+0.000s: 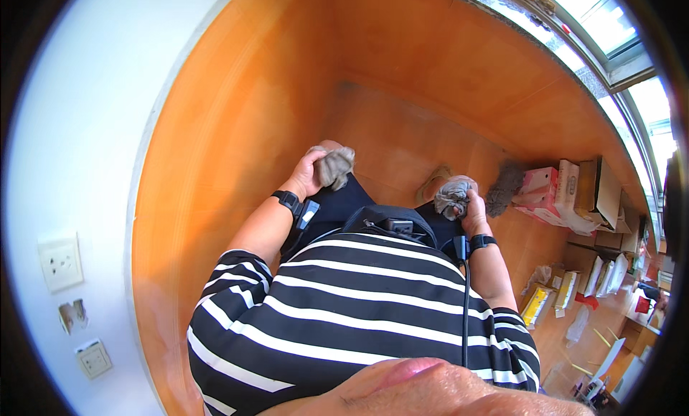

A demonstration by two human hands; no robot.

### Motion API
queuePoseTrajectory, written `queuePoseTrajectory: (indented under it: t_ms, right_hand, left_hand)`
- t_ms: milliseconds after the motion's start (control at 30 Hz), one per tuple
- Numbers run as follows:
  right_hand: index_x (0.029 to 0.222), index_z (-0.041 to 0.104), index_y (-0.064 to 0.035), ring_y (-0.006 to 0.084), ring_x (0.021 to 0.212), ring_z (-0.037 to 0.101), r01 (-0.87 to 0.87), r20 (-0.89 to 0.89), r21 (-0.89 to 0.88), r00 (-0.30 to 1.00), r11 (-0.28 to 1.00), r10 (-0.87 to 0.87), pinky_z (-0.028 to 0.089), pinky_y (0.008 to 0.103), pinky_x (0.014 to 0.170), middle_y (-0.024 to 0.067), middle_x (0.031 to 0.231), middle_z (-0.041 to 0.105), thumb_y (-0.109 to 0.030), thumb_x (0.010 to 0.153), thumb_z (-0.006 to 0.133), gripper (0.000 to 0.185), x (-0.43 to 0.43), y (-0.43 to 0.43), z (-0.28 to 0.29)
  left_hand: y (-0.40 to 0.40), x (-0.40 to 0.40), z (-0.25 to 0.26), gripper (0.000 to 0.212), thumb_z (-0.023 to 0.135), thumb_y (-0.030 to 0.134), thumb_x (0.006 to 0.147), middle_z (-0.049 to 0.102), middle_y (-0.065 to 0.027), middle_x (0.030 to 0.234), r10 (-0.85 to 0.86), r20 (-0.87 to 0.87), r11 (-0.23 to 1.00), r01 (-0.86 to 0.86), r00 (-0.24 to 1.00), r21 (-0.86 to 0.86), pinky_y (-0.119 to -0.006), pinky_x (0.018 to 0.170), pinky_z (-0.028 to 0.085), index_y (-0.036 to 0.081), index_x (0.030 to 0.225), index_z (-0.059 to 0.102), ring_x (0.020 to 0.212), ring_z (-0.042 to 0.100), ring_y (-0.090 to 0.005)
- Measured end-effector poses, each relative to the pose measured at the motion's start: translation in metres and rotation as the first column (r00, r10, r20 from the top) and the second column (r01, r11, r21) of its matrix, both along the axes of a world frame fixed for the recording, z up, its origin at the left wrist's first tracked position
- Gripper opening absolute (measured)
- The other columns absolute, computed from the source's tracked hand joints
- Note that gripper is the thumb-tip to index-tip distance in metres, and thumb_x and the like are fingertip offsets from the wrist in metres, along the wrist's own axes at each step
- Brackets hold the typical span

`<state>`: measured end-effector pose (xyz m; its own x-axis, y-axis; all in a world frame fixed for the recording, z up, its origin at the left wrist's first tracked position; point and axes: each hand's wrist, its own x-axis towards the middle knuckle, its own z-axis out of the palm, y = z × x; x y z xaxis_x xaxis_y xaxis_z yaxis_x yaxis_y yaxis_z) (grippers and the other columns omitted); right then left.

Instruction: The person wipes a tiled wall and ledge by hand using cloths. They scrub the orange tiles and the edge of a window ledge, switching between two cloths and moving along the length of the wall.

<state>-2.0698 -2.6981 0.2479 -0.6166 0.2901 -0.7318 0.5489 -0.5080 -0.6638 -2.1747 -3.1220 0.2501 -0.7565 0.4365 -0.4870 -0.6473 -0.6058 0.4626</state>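
Note:
My left hand [306,174] is closed on a crumpled grey-beige cloth [336,167], held in front of my left thigh. On the other side, my right hand [473,209] grips a bunched grey cloth [453,198] above my right leg. The two cloths are well apart. Both wrists wear black straps with small devices. A black waist bag [377,219] with a small device in it sits at my front. Beyond the right cloth, a sandal [433,182] shows on the tiled floor. A fluffy dark grey mop head or duster [505,187] lies right of my right hand.
Orange-brown tiled panels [242,93] rise ahead and at the left, below a white wall [97,147] with sockets. A pink-and-white box [538,187] and an open cardboard box [600,195] stand at the right. Packages and a clear plastic bag [577,324] lie farther back, below the windows.

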Motion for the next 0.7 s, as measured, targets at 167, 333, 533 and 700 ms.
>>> queuePoseTrajectory:
  t_ms: [167,333,533,700]
  right_hand:
    - [0.103,0.056,-0.0049,0.0193,0.069,0.061,-0.083,-0.077,-0.012,0.994,0.996,0.082,0.047,0.0283,0.046,0.0076,0.085,0.064,-0.024,0.087,0.047,0.026,0.010,-0.002,-0.007]
    - [0.099,0.058,-0.0051,0.0178,0.069,0.060,-0.079,-0.172,-0.098,0.983,0.992,0.061,0.047,0.0281,0.048,0.0064,0.083,0.063,-0.022,0.087,0.046,0.023,0.004,-0.008,-0.040]
    - [0.096,0.060,-0.0069,0.0130,0.064,0.060,0.027,-0.197,-0.027,0.980,0.999,-0.032,0.043,0.0234,0.044,0.0025,0.083,0.064,-0.023,0.087,0.043,0.024,0.008,0.000,-0.038]
    - [0.094,0.060,-0.0066,0.0118,0.060,0.058,0.007,-0.162,0.003,0.987,1.000,-0.006,0.041,0.0222,0.041,0.0020,0.079,0.063,-0.021,0.086,0.043,0.024,0.001,-0.004,-0.027]
  left_hand:
    - [0.016,-0.026,0.067,0.034,0.052,-0.005,0.074,0.059,-0.0102,0.103,-0.139,-0.339,0.928,0.002,0.931,-0.373,-0.038,0.082,0.051,0.007,0.106,0.052,0.095,0.060,-0.0232]
    - [0.016,-0.100,0.122,0.025,0.062,0.006,0.068,0.064,-0.0126,0.096,-0.631,-0.722,0.378,-0.701,0.283,-0.604,-0.034,0.088,0.046,0.005,0.093,0.064,0.098,0.059,-0.0257]
    - [0.023,-0.233,0.237,0.034,0.051,0.001,0.077,0.058,-0.0130,0.112,-0.962,-0.254,0.126,-0.989,-0.102,-0.080,-0.039,0.086,0.047,0.007,0.111,0.054,0.102,0.055,-0.0335]
    - [-0.009,-0.328,0.256,0.025,0.052,0.006,0.080,0.057,-0.0112,0.105,-0.970,-0.025,-0.244,-0.962,0.243,0.122,-0.041,0.084,0.047,0.007,0.105,0.052,0.100,0.056,-0.0305]
